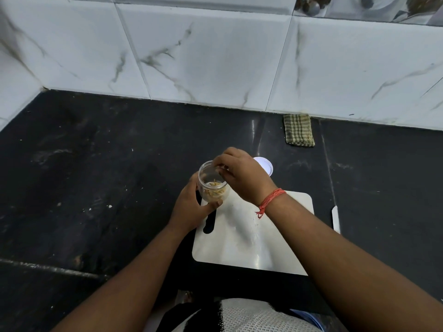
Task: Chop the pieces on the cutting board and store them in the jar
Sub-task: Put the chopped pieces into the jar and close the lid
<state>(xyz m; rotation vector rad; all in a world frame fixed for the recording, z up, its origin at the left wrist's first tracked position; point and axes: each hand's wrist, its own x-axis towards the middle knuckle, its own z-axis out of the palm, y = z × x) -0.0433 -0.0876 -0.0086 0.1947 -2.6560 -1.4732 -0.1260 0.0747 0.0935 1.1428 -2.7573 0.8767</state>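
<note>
Jar: a small clear plastic jar point(212, 182), round and smooth-walled, tilted with its open mouth toward the wall, held just above the far left corner of the cutting board.
Pieces: thin pale yellow-tan shreds point(215, 189) heaped in the bottom of the jar, dry-looking and stringy.
Left hand: the left hand point(191, 207) is wrapped round the jar from below and from the left, thumb pressed along its lower side.
Right hand: the right hand point(237, 173) hangs over the jar's mouth, fingertips bunched together and dipping just inside the rim; I cannot tell whether anything is pinched between them. A twisted orange thread point(272, 198) circles the wrist, a loose end dangling.
Cutting board: a flat off-white board point(254, 236) with rounded corners and a slotted handle hole on its left edge; its surface is smooth, faintly smeared and glossy.
Lid: a round white lid point(265, 165) lies flat on the table just behind the right hand, partly hidden by it.
Knife: a pale, narrow blade-like piece point(335, 219) lies just beside the board's right edge.
Cloth: a folded green-checked cloth point(298, 130) sits against the wall.
Table: dark, polished stone table point(96, 176), scuffed and flecked with white specks.
Wall: glossy white tiles point(203, 51) with grey marble veining.
</note>
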